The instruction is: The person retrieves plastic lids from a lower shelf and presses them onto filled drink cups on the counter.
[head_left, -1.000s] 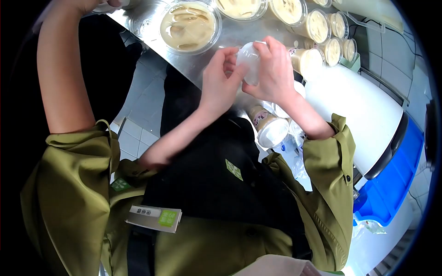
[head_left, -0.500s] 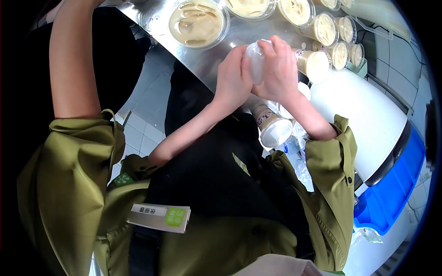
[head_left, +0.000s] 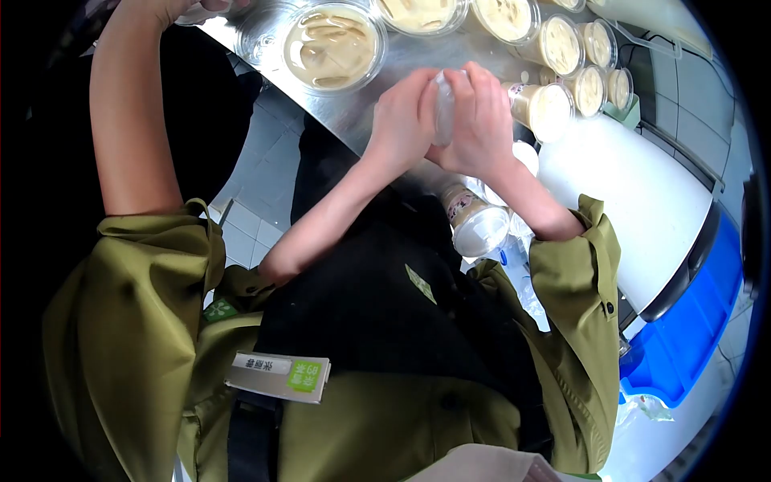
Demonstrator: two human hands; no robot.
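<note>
My left hand and my right hand are together in the middle, over the front edge of the metal counter. Both are closed around a translucent round piece of plastic, which looks like a cup lid, seen nearly edge-on between them. Fingers and palms hide much of it. Beyond my hands, to the left, stands a large open cup of pale brown drink. Close to my right hand, a cup with a cream-coloured top leans toward me.
Several cream-topped cups crowd the counter's far right. Below my right forearm is a printed cup with a white lid. A white rounded bin and a blue tray stand right. At left, a co-worker's bare arm reaches up the view.
The plastic piece has turned, showing a narrower edge between my hands. My hands have shifted slightly left. The counter and cups sit a little further left in view.
</note>
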